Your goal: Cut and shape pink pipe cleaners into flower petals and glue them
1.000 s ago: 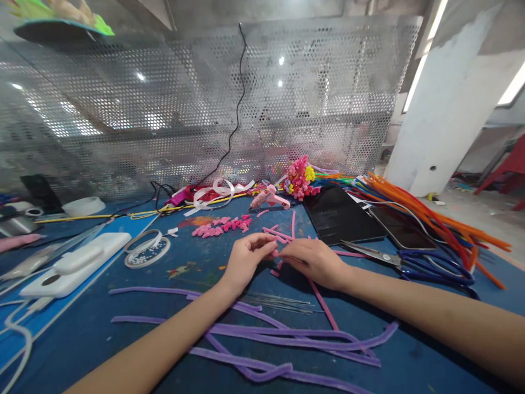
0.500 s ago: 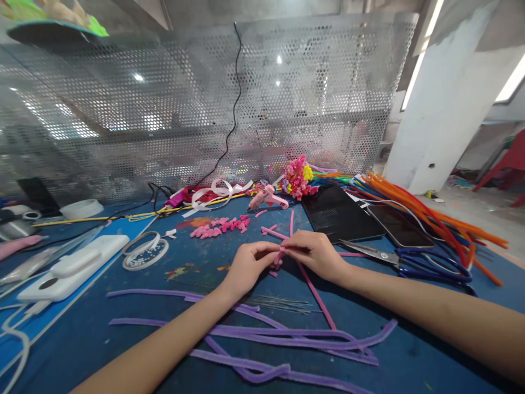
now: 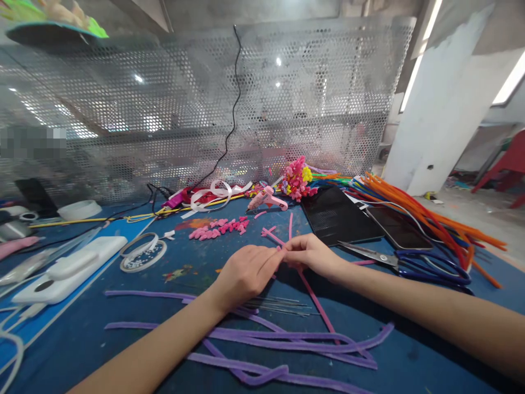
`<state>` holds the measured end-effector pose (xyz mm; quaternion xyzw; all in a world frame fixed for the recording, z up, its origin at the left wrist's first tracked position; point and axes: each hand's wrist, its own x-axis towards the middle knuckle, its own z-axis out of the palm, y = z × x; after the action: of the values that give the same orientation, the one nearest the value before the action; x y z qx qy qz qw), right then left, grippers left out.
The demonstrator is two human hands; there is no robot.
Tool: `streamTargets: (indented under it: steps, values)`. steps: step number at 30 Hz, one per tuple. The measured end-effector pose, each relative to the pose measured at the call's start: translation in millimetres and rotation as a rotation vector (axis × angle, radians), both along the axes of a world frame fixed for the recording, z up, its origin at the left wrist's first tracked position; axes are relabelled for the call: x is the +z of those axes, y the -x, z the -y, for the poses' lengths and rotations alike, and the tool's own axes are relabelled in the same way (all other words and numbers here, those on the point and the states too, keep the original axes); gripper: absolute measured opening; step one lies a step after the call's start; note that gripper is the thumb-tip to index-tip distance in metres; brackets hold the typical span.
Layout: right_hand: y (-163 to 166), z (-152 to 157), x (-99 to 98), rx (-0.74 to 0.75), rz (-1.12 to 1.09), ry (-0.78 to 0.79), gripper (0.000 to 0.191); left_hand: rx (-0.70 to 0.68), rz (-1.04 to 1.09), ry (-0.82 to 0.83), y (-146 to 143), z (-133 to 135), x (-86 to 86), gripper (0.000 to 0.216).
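Above the blue table (image 3: 82, 347), the largest change is in the left hand (image 3: 245, 273): half a second ago its thumb and forefinger showed side-on, and now it has rolled over so its back faces up and its fingers reach across to the right. The right hand (image 3: 315, 256) has changed less, meeting it from the other side with thumb and forefinger pinched. The fingertips now cover most of what was on show between them, which suggests a small twist or bend being worked at close quarters, though the motion itself is hidden. Both hands appear to have hold of the same small pink piece (image 3: 280, 248), left fingers drawn together, right fingers in a tight pinch with little gap. Around them, purple fuzzy strips (image 3: 287, 340) lie across the near side, unmoved. A long, thin pink strip (image 3: 316, 302) runs from beneath the right hand toward the near right, straight and soft-edged. Short pink lengths (image 3: 273, 235) lie just beyond the fingertips, some crossing. Smallest is the held piece itself, at the meeting point of the two hands near the middle of the table: only a fuzzy pink sliver shows, so its full shape cannot be told.
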<state>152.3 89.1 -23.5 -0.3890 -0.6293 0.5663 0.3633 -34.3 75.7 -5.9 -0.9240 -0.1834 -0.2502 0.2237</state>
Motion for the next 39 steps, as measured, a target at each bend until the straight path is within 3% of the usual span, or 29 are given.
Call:
streamTargets:
  steps: [4, 9, 15, 22, 30, 33, 35, 37, 38, 39]
  values:
    - [3, 6, 6.5, 0.056, -0.233, 0.403, 0.013, 0.008, -0.108, -0.257, 6, 0, 8.9, 0.022]
    - [2, 5, 6.8, 0.114, -0.398, 0.726, 0.019, 0.041, -0.095, -0.278, 5, 2, 11.1, 0.021]
    - [0, 3, 9.1, 0.189, -0.586, 0.784, 0.014, 0.083, -0.051, -0.218, 4, 1, 10.3, 0.025]
    - [0, 3, 11.3, 0.219, -0.589, 0.710, 0.017, 0.155, 0.081, -0.058, 2, 0, 4.1, 0.015]
    - [5, 7, 8.4, 0.146, -0.403, 0.303, 0.025, 0.234, 0.233, 0.318, -12, 12, 10.3, 0.018]
    - [1, 8, 10.1, 0.061, -0.141, -0.107, 0.020, 0.274, 0.481, 0.836, -18, 13, 15.3, 0.023]
    - [-6, 9, 13.0, 0.049, 0.110, -0.578, 0.015, 0.271, 0.694, 1.370, -22, 12, 18.2, 0.023]
    - [-13, 10, 15.8, 0.138, 0.351, -1.049, 0.020, 0.254, 0.784, 1.857, -25, 11, 20.3, 0.022]
    - [-16, 11, 16.8, 0.191, 0.449, -1.217, 0.023, 0.254, 0.776, 2.001, -25, 11, 21.0, 0.021]
    - [-17, 11, 17.3, 0.221, 0.522, -1.321, 0.026, 0.263, 0.747, 2.044, -25, 10, 21.4, 0.022]
